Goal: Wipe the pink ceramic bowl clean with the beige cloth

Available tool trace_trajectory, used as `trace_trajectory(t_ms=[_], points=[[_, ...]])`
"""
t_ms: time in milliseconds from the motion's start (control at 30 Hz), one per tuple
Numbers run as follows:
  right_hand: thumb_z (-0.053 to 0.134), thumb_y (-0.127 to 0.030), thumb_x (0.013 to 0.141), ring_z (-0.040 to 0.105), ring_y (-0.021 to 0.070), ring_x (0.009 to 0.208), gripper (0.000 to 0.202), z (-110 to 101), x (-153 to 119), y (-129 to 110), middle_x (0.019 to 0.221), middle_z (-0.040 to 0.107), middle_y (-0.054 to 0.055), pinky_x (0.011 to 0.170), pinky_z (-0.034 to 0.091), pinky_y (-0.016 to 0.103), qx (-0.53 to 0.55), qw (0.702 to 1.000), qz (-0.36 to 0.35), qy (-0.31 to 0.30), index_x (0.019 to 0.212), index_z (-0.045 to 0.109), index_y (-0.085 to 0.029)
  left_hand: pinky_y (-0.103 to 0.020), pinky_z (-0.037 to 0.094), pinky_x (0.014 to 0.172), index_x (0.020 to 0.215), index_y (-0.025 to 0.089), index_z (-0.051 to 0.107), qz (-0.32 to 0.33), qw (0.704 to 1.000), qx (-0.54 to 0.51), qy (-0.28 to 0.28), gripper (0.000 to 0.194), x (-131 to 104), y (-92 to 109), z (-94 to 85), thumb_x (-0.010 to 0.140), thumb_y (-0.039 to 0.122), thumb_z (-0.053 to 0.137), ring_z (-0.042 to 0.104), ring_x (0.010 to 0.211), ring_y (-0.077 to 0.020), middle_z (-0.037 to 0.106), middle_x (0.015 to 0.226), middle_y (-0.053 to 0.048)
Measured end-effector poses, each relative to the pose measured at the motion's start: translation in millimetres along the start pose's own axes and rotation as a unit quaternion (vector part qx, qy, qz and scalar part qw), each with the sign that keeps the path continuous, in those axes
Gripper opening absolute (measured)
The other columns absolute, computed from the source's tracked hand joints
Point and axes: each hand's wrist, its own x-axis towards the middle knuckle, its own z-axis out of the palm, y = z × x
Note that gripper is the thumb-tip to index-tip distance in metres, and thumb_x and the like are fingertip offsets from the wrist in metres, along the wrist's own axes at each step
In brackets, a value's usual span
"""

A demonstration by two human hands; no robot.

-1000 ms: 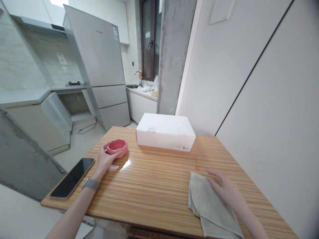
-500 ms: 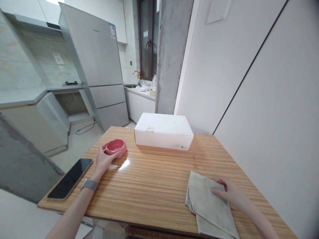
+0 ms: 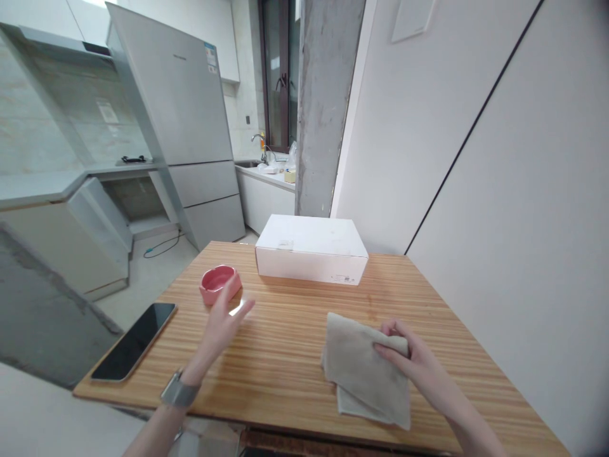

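Note:
My right hand (image 3: 404, 355) pinches the upper edge of a folded grey-beige cloth (image 3: 364, 368) between thumb and fingers, partly lifting it at the table's near right. My left hand (image 3: 223, 324), with a grey-banded watch (image 3: 179, 388) on its wrist, is slightly blurred and holds nothing. Its thumb and fingers are spread apart. Just beyond its fingertips sits a pink ashtray (image 3: 209, 297) with a notched rim, upright on the table and partly covered by the fingers.
A white closed box (image 3: 309, 263) stands at the far middle of the wood-grain table (image 3: 285, 355). A dark-screened phone (image 3: 136, 343) lies along the left edge. The white wall (image 3: 499, 190) borders the table's right side. A fridge (image 3: 181, 108) stands behind.
My left hand has let go of the ashtray and moved right and nearer. My right hand has raised the cloth's edge and drawn it leftward.

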Motion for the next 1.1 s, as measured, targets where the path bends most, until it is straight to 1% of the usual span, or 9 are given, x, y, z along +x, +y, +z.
trace_trajectory(t_ms=[100, 233, 367, 533, 633, 733, 867, 1033, 1100], points=[[0.071, -0.046, 0.074, 0.049, 0.014, 0.062, 0.034, 45.9, 4.0, -16.5, 0.067, 0.049, -0.005, 0.054, 0.036, 0.023, 0.159, 0.986, 0.036, -0.041, 0.079, 0.046, -0.025, -0.043, 0.037, 0.109, 0.129, 0.021, 0.056, -0.055, 0.966, -0.168, -0.188, 0.058, -36.4, 12.8, 32.0, 0.083, 0.056, 0.053, 0.048, 0.131, -0.0282, 0.061, 0.131, -0.013], [0.079, -0.046, 0.066, 0.05, 0.0118, 0.056, 0.044, 100.2, 12.4, -18.1, 0.064, 0.052, -0.008, 0.05, 0.034, 0.021, 0.327, 0.936, 0.094, -0.087, 0.081, 0.043, -0.026, -0.042, 0.051, 0.09, 0.108, 0.016, 0.068, -0.16, 0.933, -0.19, -0.258, 0.054, -69.8, 14.2, 49.4, 0.071, 0.056, 0.068, 0.065, 0.104, -0.0309, 0.072, 0.11, -0.012], [0.079, -0.048, 0.067, 0.066, 0.0184, 0.074, 0.044, 123.4, 20.4, -3.3, 0.084, 0.068, -0.001, 0.064, 0.049, 0.029, 0.358, 0.922, 0.098, -0.111, 0.094, 0.051, -0.026, -0.038, 0.054, 0.077, 0.099, 0.015, 0.067, -0.209, 0.956, -0.112, -0.17, 0.053, -68.1, 5.0, 25.8, 0.064, 0.054, 0.073, 0.068, 0.093, -0.0303, 0.074, 0.098, -0.012], [0.08, -0.05, 0.066, 0.07, 0.0261, 0.094, 0.047, 118.4, 25.0, 21.4, 0.114, 0.069, 0.009, 0.088, 0.052, 0.048, 0.344, 0.927, 0.098, -0.111, 0.099, 0.057, -0.025, -0.037, 0.052, 0.08, 0.099, 0.016, 0.064, -0.15, 0.986, 0.042, -0.061, 0.05, -36.9, -29.9, -46.9, 0.067, 0.054, 0.066, 0.066, 0.095, -0.0296, 0.073, 0.096, -0.008], [0.078, -0.05, 0.068, 0.071, 0.026, 0.091, 0.046, 110.4, 26.7, 32.2, 0.11, 0.07, 0.011, 0.086, 0.053, 0.048, 0.331, 0.934, 0.098, -0.085, 0.1, 0.059, -0.024, -0.036, 0.051, 0.076, 0.098, 0.019, 0.062, -0.136, 0.974, 0.181, -0.03, 0.044, -22.5, -52.0, -90.9, 0.07, 0.053, 0.06, 0.067, 0.09, -0.0295, 0.072, 0.091, -0.006], [0.078, -0.052, 0.067, 0.071, 0.0262, 0.088, 0.045, 101.5, 30.4, 39.0, 0.104, 0.072, 0.011, 0.084, 0.054, 0.048, 0.308, 0.946, 0.096, -0.044, 0.097, 0.062, -0.022, -0.038, 0.048, 0.078, 0.107, 0.02, 0.061, -0.154, 0.925, 0.347, 0.015, 0.048, -15.6, -63.8, -117.3, 0.075, 0.055, 0.055, 0.067, 0.094, -0.0333, 0.071, 0.095, -0.01], [0.079, -0.055, 0.064, 0.072, 0.0268, 0.086, 0.044, 88.5, 35.9, 47.3, 0.093, 0.074, 0.009, 0.086, 0.054, 0.049, 0.283, 0.956, 0.08, 0.008, 0.09, 0.065, -0.022, -0.038, 0.047, 0.072, 0.122, 0.021, 0.053, -0.149, 0.874, 0.46, 0.033, 0.057, -15.2, -65.5, -122.0, 0.081, 0.059, 0.045, 0.067, 0.089, -0.035, 0.069, 0.093, -0.012], [0.077, -0.058, 0.065, 0.071, 0.0279, 0.085, 0.043, 73.0, 34.2, 58.6, 0.089, 0.075, 0.009, 0.085, 0.053, 0.05, 0.251, 0.965, 0.068, 0.047, 0.087, 0.066, -0.022, -0.044, 0.045, 0.083, 0.121, 0.014, 0.055, -0.018, 0.812, 0.576, 0.099, 0.051, -22.5, -54.2, -101.9, 0.086, 0.048, 0.039, 0.058, 0.098, -0.0365, 0.061, 0.106, -0.018], [0.076, -0.06, 0.064, 0.069, 0.029, 0.088, 0.044, 70.6, 31.3, 61.8, 0.09, 0.074, 0.01, 0.083, 0.054, 0.049, 0.228, 0.969, 0.061, 0.073, 0.085, 0.068, -0.022, -0.048, 0.043, 0.087, 0.121, 0.014, 0.057, 0.025, 0.808, 0.569, 0.148, 0.049, -26.3, -43.4, -86.5, 0.088, 0.044, 0.037, 0.054, 0.105, -0.0385, 0.055, 0.119, -0.02]])
